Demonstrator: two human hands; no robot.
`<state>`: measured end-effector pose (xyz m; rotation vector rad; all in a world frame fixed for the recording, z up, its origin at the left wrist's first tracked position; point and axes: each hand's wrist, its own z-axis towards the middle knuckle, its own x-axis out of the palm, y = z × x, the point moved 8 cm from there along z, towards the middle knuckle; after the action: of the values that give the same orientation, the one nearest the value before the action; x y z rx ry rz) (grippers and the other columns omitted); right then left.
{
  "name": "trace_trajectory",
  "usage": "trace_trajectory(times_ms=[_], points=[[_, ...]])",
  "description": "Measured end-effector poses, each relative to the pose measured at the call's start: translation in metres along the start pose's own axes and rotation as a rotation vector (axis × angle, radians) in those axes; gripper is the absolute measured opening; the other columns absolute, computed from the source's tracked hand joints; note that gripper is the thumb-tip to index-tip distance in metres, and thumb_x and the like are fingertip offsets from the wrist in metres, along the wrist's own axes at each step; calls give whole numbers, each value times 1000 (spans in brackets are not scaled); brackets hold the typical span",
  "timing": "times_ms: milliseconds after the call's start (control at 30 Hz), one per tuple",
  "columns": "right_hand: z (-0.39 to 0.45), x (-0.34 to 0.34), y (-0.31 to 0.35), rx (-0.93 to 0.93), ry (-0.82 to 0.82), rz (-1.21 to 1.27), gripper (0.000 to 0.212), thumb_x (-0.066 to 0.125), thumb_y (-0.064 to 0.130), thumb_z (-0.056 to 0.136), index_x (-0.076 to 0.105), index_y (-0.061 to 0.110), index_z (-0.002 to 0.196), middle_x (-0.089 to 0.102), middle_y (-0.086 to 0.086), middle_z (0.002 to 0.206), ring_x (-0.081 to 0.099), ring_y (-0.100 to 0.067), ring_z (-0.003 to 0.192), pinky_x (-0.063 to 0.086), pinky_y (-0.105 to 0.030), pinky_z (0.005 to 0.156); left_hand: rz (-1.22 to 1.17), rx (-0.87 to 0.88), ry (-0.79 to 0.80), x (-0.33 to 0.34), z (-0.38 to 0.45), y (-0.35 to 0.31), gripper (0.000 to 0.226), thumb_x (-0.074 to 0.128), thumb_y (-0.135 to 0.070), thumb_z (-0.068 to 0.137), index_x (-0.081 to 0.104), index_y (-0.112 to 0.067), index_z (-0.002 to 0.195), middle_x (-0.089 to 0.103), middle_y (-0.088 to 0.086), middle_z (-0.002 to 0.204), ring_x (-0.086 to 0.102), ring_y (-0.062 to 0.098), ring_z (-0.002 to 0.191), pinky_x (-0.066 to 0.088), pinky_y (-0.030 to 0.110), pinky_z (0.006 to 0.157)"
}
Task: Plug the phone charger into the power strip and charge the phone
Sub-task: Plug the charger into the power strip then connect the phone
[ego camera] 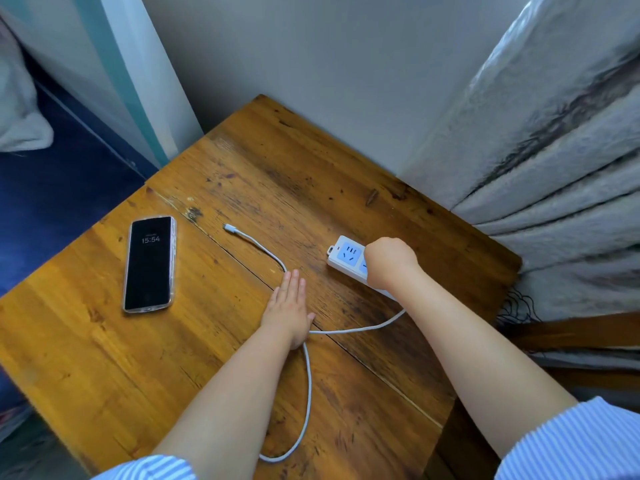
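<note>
White cable (308, 386) looped beside the power strip (346, 258), where the right hand (391, 261) closed, seemingly seating the charger, left hand (289, 306) flat and open; next, the phone (149, 263).

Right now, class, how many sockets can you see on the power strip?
1 fully, at the far end of the power strip, and part of a second beside the right hand, which covers the rest; more may be hidden.

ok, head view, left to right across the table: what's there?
phone → free cable connector → left hand, flat on the cable → power strip → right hand, fisted over the strip. The cable's loops span the middle, so they are left out.
</note>
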<state>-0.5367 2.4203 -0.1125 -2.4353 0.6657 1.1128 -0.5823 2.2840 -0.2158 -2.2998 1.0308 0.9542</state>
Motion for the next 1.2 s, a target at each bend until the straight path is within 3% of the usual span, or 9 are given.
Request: trace_trajectory(times_ms=[100, 267, 400, 600, 833, 967, 1033, 1100, 1200], points=[[1, -1, 0, -22, 13, -10, 37, 58, 17, 86, 48, 7, 120, 59, -13, 119, 59, -23, 101, 50, -25, 76, -2, 14, 16, -2, -1, 0, 69, 31, -34, 100, -13, -6, 145, -23, 13, 155, -19, 25, 143, -1, 37, 119], [4, -6, -4, -49, 23, 11, 29, 55, 13, 86, 48, 7, 114, 60, -12, 117, 56, -18, 84, 39, -18, 52, -46, 20, 22, -7, -4, 1, 71, 38, -28, 99, -11, -7, 146, -22, 10, 156, -18, 23, 144, 0, 36, 119], [1, 5, 0, -51, -3, -45, 36, 57, 15, 85, 50, 7, 120, 60, -13, 117, 60, -22, 97, 43, -23, 65, -84, 56, 30, -9, -6, 3, 72, 40, -25, 98, -10, -7, 146, -21, 9, 156, -17, 22, 144, 0, 35, 119], [5, 5, 1, -48, 1, -27, 40, 58, 14, 85, 48, 8, 123, 59, -13, 120, 60, -21, 99, 44, -22, 66, -144, 71, 42, -12, -7, 4, 73, 44, -20, 97, -7, -9, 147, -18, 6, 157, -15, 20, 144, 1, 34, 120], [4, 5, 0, -4, 1, -27, 42, 58, 16, 86, 47, 7, 125, 58, -13, 120, 59, -22, 102, 44, -22, 69, -252, 83, -125, -26, -26, 31, 58, 39, -20, 98, 11, -13, 148, 6, 1, 159, 4, 16, 146, 13, 33, 119], [3, 5, 3, 97, 28, -173, 44, 55, 23, 87, 45, 8, 128, 54, -12, 126, 47, -25, 114, 43, -31, 90, -283, -1, -218, -35, -41, 71, 56, 39, -21, 98, 16, -13, 147, 13, 2, 158, 10, 18, 145, 17, 34, 118], [6, -2, 21, 106, -25, -238, 40, 51, 24, 88, 49, 10, 126, 50, -12, 130, 35, -28, 122, 32, -42, 101, -299, -62, -284, -41, -47, 98, 55, 41, -21, 97, 19, -11, 146, 19, 4, 156, 13, 20, 144, 20, 36, 117], [11, -14, 52, 55, -146, -149, 32, 48, 20, 88, 56, 12, 119, 49, -13, 129, 32, -30, 122, 26, -48, 104, -336, -118, -343, -48, -52, 128, 54, 44, -20, 96, 23, -10, 145, 24, 6, 154, 18, 21, 143, 24, 38, 115], [17, -29, 100, -60, -300, 43, 28, 45, 16, 87, 62, 11, 109, 55, -13, 117, 38, -31, 114, 32, -43, 97, -363, -207, -441, -59, -57, 168, 57, 51, -23, 94, 26, -9, 144, 28, 8, 152, 21, 23, 142, 28, 39, 113]])
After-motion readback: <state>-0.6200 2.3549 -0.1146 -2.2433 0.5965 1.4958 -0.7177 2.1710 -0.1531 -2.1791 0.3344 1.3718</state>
